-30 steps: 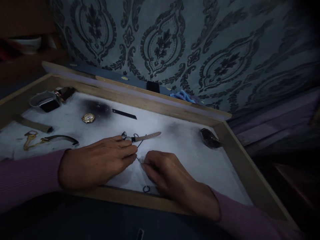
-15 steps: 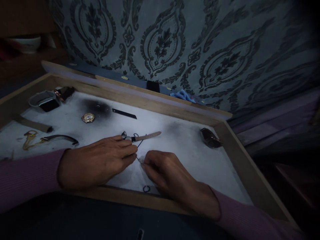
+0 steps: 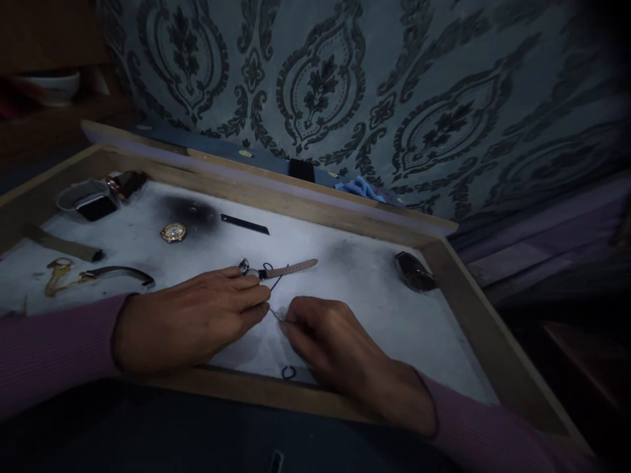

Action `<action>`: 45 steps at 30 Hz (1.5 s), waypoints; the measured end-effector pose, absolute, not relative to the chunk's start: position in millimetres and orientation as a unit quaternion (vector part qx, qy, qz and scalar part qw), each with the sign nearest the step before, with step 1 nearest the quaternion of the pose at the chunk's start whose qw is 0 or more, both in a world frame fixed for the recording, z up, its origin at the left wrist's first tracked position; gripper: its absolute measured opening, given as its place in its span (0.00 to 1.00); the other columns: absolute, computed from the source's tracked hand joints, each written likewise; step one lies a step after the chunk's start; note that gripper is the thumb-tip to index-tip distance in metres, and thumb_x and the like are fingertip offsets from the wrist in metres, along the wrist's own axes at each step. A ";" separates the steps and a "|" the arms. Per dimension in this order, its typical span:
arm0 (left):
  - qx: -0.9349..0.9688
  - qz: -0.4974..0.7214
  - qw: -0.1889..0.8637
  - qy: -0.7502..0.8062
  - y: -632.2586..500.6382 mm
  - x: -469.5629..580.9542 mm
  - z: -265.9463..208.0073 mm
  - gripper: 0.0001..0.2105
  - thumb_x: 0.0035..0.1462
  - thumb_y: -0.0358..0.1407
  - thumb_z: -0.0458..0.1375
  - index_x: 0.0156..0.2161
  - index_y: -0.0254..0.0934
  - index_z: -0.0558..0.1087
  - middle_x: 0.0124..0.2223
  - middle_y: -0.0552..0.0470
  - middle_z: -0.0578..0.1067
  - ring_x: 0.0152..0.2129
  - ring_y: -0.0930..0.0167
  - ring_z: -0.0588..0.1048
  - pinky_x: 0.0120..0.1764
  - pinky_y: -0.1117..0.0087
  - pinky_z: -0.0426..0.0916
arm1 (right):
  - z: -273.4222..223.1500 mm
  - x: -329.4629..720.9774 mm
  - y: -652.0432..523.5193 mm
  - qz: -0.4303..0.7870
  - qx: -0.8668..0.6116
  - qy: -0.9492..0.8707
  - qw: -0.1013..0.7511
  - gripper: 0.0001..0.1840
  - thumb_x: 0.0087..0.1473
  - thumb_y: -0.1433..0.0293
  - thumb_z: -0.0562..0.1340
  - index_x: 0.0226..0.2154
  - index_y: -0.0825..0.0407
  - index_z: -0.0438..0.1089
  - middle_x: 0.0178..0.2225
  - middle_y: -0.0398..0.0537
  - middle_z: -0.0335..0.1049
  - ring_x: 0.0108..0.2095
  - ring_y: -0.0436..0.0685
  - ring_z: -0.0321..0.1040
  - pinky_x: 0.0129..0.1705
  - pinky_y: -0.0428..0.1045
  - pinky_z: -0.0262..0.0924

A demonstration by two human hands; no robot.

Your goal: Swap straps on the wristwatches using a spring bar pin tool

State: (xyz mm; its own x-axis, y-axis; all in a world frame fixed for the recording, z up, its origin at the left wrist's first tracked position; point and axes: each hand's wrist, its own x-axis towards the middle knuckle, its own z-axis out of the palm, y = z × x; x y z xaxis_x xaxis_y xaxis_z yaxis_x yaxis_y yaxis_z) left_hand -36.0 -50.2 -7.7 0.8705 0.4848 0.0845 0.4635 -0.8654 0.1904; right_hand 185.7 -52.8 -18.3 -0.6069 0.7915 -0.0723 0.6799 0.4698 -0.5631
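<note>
I lean both hands over a shallow wooden tray (image 3: 269, 395), its pale floor marked by dark smudges. My right hand (image 3: 335, 341) pinches a thin metal tool (image 3: 277, 316) between thumb and curled forefinger, its slim tip pointing at the fingertips of my left hand (image 3: 194, 322). That left hand lies palm down with its fingers close together over a small watch (image 3: 254, 272), hiding part of it; I cannot tell whether they grip it or only press on it. The watch is near the middle of the tray, its brown strap (image 3: 292, 268) reaching out to the right of my fingers. A thin dark stick (image 3: 279, 280) lies slantwise just below the strap, and a small black ring (image 3: 288, 372) sits by the near wall. Farther off lie a flat black blade (image 3: 245, 224) and a gold watch face (image 3: 173, 232). A square-faced watch (image 3: 97, 207) rests toward the far left corner, and a dark brown object (image 3: 415, 272) lies near the right wall.
</note>
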 end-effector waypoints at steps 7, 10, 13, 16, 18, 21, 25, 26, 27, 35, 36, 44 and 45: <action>0.963 0.074 0.078 0.248 -51.5 -38.3 -10.7 0.13 0.61 0.25 0.51 0.50 0.35 0.69 0.49 0.46 0.73 0.47 0.65 0.71 0.54 0.62 0.61 | -18.3 188.2 -52.1 0.285 -0.433 -0.850 0.099 0.11 0.54 0.76 0.56 0.22 0.53 0.60 0.21 0.41 0.63 0.21 0.47 0.55 0.25 0.45 0.47; 0.963 0.070 0.078 0.249 -51.4 -38.6 -11.3 0.14 0.62 0.26 0.51 0.52 0.34 0.68 0.51 0.46 0.73 0.48 0.64 0.70 0.55 0.61 0.60 | -19.0 188.3 -51.7 0.285 -0.430 -0.852 0.091 0.10 0.53 0.77 0.56 0.22 0.53 0.61 0.21 0.42 0.63 0.21 0.47 0.56 0.25 0.44 0.47; 0.964 0.054 0.086 0.247 -50.5 -38.4 -10.5 0.14 0.62 0.26 0.50 0.52 0.34 0.68 0.50 0.46 0.73 0.47 0.65 0.70 0.54 0.62 0.60 | -19.3 188.3 -51.3 0.283 -0.427 -0.853 0.096 0.10 0.54 0.77 0.56 0.22 0.53 0.61 0.21 0.41 0.63 0.21 0.47 0.56 0.25 0.45 0.48; 0.964 0.047 0.092 0.247 -49.9 -38.3 -9.7 0.14 0.62 0.26 0.50 0.51 0.34 0.68 0.50 0.47 0.72 0.47 0.65 0.70 0.54 0.62 0.60 | -19.1 187.9 -51.0 0.284 -0.433 -0.850 0.098 0.11 0.54 0.76 0.56 0.22 0.53 0.61 0.21 0.42 0.63 0.21 0.47 0.56 0.25 0.45 0.47; 0.964 0.052 0.091 0.244 -50.2 -38.5 -9.6 0.14 0.62 0.26 0.51 0.51 0.34 0.68 0.50 0.47 0.72 0.47 0.65 0.70 0.53 0.62 0.61 | -19.2 187.6 -50.9 0.285 -0.437 -0.848 0.096 0.10 0.54 0.76 0.56 0.22 0.53 0.61 0.21 0.42 0.64 0.21 0.47 0.56 0.25 0.45 0.47; 0.965 0.064 0.083 0.242 -51.2 -38.8 -9.6 0.14 0.62 0.26 0.51 0.51 0.33 0.69 0.51 0.45 0.72 0.48 0.64 0.70 0.53 0.62 0.62 | -19.9 187.7 -50.9 0.283 -0.438 -0.848 0.097 0.10 0.55 0.75 0.56 0.22 0.53 0.61 0.21 0.42 0.63 0.21 0.47 0.56 0.25 0.45 0.47; 0.963 0.055 0.088 0.248 -52.0 -39.4 -10.2 0.14 0.62 0.25 0.50 0.51 0.34 0.69 0.51 0.47 0.72 0.48 0.65 0.70 0.55 0.62 0.60 | -21.1 188.0 -50.9 0.277 -0.435 -0.851 0.097 0.10 0.55 0.75 0.56 0.22 0.53 0.62 0.22 0.42 0.64 0.22 0.47 0.56 0.26 0.45 0.47; 0.963 0.052 0.091 0.248 -51.9 -39.6 -10.4 0.14 0.62 0.26 0.50 0.52 0.34 0.69 0.51 0.47 0.72 0.48 0.65 0.70 0.56 0.61 0.59 | -21.1 187.9 -50.9 0.277 -0.435 -0.851 0.095 0.10 0.55 0.75 0.56 0.22 0.53 0.62 0.22 0.42 0.64 0.22 0.47 0.57 0.26 0.45 0.48; 0.963 0.051 0.094 0.248 -51.8 -39.8 -10.6 0.14 0.61 0.26 0.51 0.52 0.34 0.68 0.52 0.47 0.72 0.49 0.65 0.70 0.57 0.61 0.58 | -20.9 187.8 -50.9 0.278 -0.435 -0.851 0.092 0.10 0.55 0.75 0.56 0.22 0.53 0.62 0.22 0.42 0.64 0.22 0.48 0.57 0.26 0.45 0.48; 0.962 0.054 0.107 0.244 -49.9 -37.1 -5.6 0.14 0.62 0.26 0.51 0.51 0.34 0.70 0.50 0.47 0.73 0.47 0.64 0.70 0.55 0.61 0.60 | -18.1 188.4 -52.7 0.241 -0.415 -0.873 0.080 0.12 0.57 0.76 0.56 0.23 0.53 0.59 0.22 0.42 0.63 0.22 0.48 0.56 0.26 0.45 0.48; 0.962 0.055 0.109 0.244 -49.4 -36.4 -4.7 0.13 0.62 0.26 0.51 0.50 0.34 0.70 0.49 0.47 0.73 0.46 0.65 0.71 0.54 0.62 0.61 | -17.6 188.6 -52.8 0.234 -0.413 -0.877 0.077 0.12 0.57 0.75 0.56 0.23 0.53 0.59 0.23 0.42 0.63 0.22 0.48 0.56 0.26 0.46 0.48; 0.963 0.056 0.117 0.238 -48.1 -36.0 -3.8 0.12 0.60 0.25 0.53 0.47 0.36 0.71 0.47 0.49 0.73 0.44 0.66 0.71 0.52 0.64 0.60 | -16.2 186.8 -51.7 0.225 -0.420 -0.877 0.062 0.11 0.59 0.75 0.55 0.25 0.53 0.61 0.25 0.44 0.65 0.23 0.49 0.58 0.27 0.46 0.49; 0.963 0.055 0.117 0.239 -48.2 -36.2 -3.7 0.12 0.60 0.25 0.53 0.47 0.36 0.71 0.47 0.49 0.73 0.44 0.67 0.71 0.52 0.64 0.60 | -16.1 186.4 -51.8 0.212 -0.416 -0.882 0.058 0.11 0.59 0.75 0.54 0.25 0.53 0.62 0.25 0.44 0.66 0.23 0.49 0.58 0.27 0.47 0.49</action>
State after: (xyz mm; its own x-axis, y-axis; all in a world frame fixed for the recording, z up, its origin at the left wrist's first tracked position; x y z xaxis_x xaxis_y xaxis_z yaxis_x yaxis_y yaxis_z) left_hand -36.2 -48.2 -3.7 0.8802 0.4720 0.0492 0.4465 -0.8588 0.2511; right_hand 186.4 -51.8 -16.1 -0.6471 0.7588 -0.0734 0.7093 0.5639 -0.4230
